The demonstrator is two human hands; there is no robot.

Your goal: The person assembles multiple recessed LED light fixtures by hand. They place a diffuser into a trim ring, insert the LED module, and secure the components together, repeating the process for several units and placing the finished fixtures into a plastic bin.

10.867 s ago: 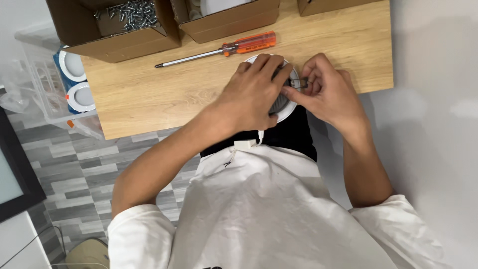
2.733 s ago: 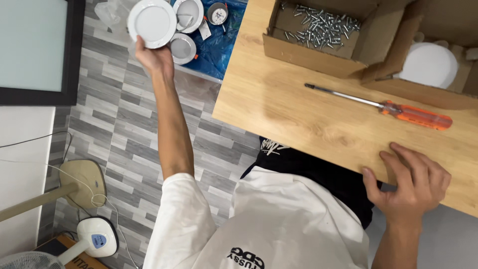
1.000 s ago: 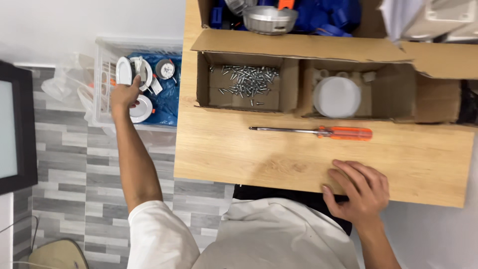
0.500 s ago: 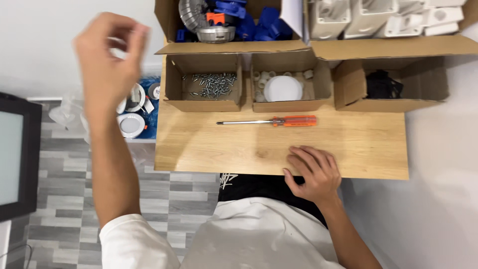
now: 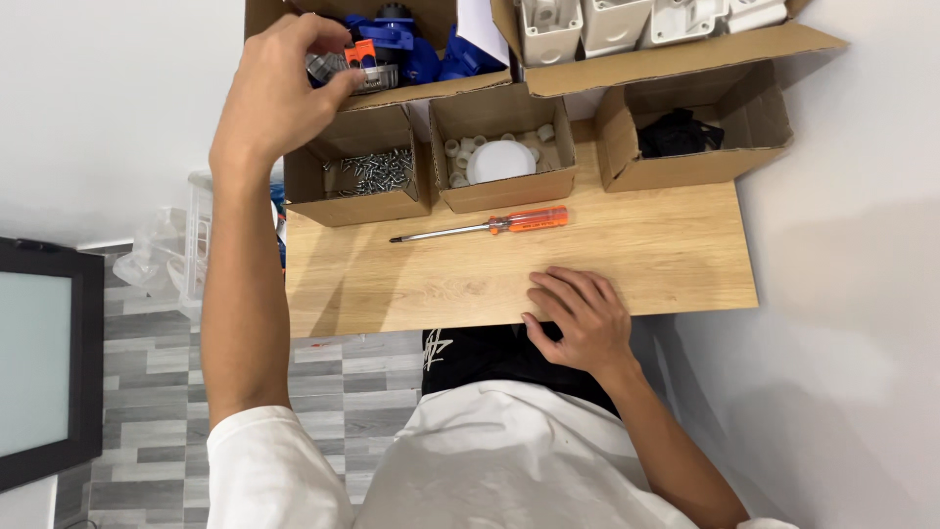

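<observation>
Up top, left hand point(image 5: 279, 93) reaches a brown cardboard box point(image 5: 431, 90) of blue parts.

Three small open brown cardboard boxes sat in a row along my table's far edge: left box point(image 5: 364, 181) with loose screws, middle box point(image 5: 501, 157) with white round parts, right box point(image 5: 697, 137) with something black. Two larger cardboard cartons point(image 5: 646, 54) stood behind. A dark-framed pale screen point(image 5: 44, 358) stood at far left.
</observation>
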